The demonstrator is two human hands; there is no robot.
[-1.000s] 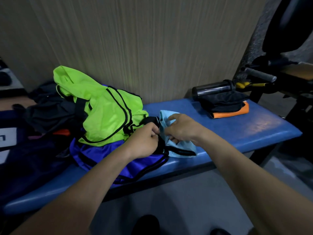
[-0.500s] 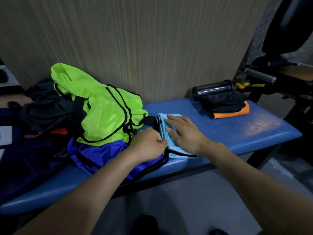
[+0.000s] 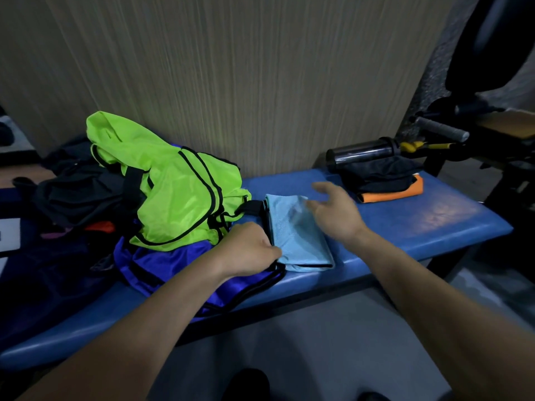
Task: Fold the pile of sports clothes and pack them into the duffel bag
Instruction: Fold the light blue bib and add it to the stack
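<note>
While the left hand (image 3: 250, 250) rests with curled fingers on the near edge of the folded light blue cloth (image 3: 295, 233), pinching it at the black trim, the right hand (image 3: 333, 211) hangs just above the cloth's far side, its fingers spread and loose, holding nothing; it is blurred. The cloth lies flat on the blue padded tabletop (image 3: 419, 221), right beside a heap of clothes: a neon green garment (image 3: 179, 195) with black piping sits on top of a purple-blue one (image 3: 162, 261), whose black-edged hem reaches under the left wrist. Further left, dark clothes (image 3: 84, 192) are piled up, with a bit of orange showing below them. At the far right end of the tabletop there is a small folded stack, black cloth (image 3: 379, 175) over an orange piece (image 3: 390, 195), and a dark bottle (image 3: 362, 151) lies on its side just behind it, against the wall. I cannot tell which of the dark shapes at the left is the duffel bag.
</note>
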